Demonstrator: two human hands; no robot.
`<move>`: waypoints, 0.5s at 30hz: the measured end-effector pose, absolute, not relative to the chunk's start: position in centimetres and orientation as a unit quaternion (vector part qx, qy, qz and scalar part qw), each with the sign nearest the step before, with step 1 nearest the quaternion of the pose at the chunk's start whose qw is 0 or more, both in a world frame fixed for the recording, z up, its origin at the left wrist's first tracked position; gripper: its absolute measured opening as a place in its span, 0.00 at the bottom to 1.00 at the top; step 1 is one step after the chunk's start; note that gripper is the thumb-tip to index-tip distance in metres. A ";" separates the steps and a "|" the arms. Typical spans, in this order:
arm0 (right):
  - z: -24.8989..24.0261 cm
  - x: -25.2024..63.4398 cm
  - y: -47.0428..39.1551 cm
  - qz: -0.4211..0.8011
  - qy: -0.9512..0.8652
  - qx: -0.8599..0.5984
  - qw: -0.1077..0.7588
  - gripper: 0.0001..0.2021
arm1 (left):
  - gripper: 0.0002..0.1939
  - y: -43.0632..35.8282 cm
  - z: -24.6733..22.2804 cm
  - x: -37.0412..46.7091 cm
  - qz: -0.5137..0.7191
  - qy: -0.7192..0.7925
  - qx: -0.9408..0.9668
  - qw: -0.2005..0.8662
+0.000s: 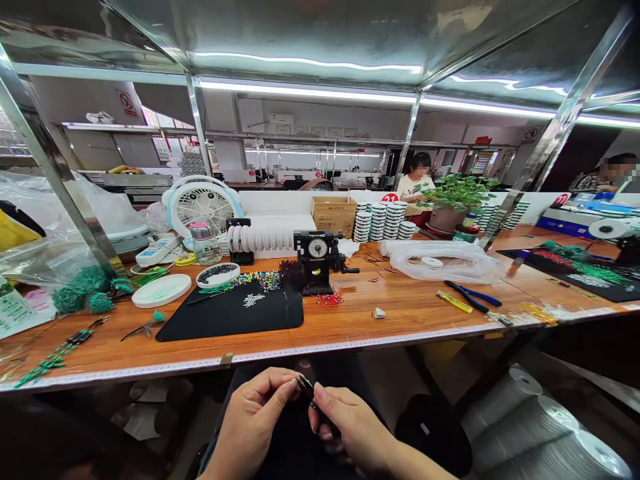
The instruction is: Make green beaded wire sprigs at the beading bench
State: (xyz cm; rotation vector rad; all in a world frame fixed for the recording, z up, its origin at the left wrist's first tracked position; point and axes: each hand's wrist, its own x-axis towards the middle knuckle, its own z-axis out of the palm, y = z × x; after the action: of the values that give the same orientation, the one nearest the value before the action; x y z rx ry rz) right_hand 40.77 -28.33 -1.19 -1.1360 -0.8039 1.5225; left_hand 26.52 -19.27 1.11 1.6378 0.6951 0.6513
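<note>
My left hand [257,417] is closed in a pinch below the table's front edge, thumb against forefinger. What lies between those fingertips is too small to make out. My right hand [350,423] is wrapped round a small dark hand tool [306,388] with a narrow tip; its exact kind is partly hidden by the fingers. The tip meets the left fingertips over my lap. On the table beyond lies a black mat [235,317] with a pile of small silvery pieces [253,301] and multicoloured beads [267,280]. Behind it stands a black hand-cranked machine [318,260] with a dial.
Blue-handled pliers [473,295] and a yellow-handled tool [454,301] lie to the right. A white fan [203,207], white dish [161,291] and green wire bundles [85,287] are leftward. Large wire spools [540,427] stand below right. A co-worker [416,187] sits across.
</note>
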 end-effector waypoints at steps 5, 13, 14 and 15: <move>-1.5 40.8 -28.3 0.641 -0.331 -0.463 0.515 0.27 | 0.10 -19.3 1.0 26.6 0.287 0.292 0.707 0.576; -2.0 40.4 -28.2 0.644 -0.356 -0.442 0.513 0.26 | 0.10 -19.2 1.3 26.5 0.289 0.293 0.721 0.557; -2.0 40.5 -28.2 0.631 -0.372 -0.448 0.513 0.26 | 0.10 -19.3 1.3 26.5 0.286 0.292 0.721 0.560; -1.8 40.8 -28.3 0.599 -0.401 -0.464 0.514 0.26 | 0.10 -19.3 1.4 26.5 0.281 0.292 0.719 0.564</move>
State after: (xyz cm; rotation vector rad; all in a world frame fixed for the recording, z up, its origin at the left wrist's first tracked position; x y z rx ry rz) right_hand 40.81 -28.29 -1.80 -1.1163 -0.9640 1.4394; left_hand 26.52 -19.29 1.39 1.6924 0.6873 0.6622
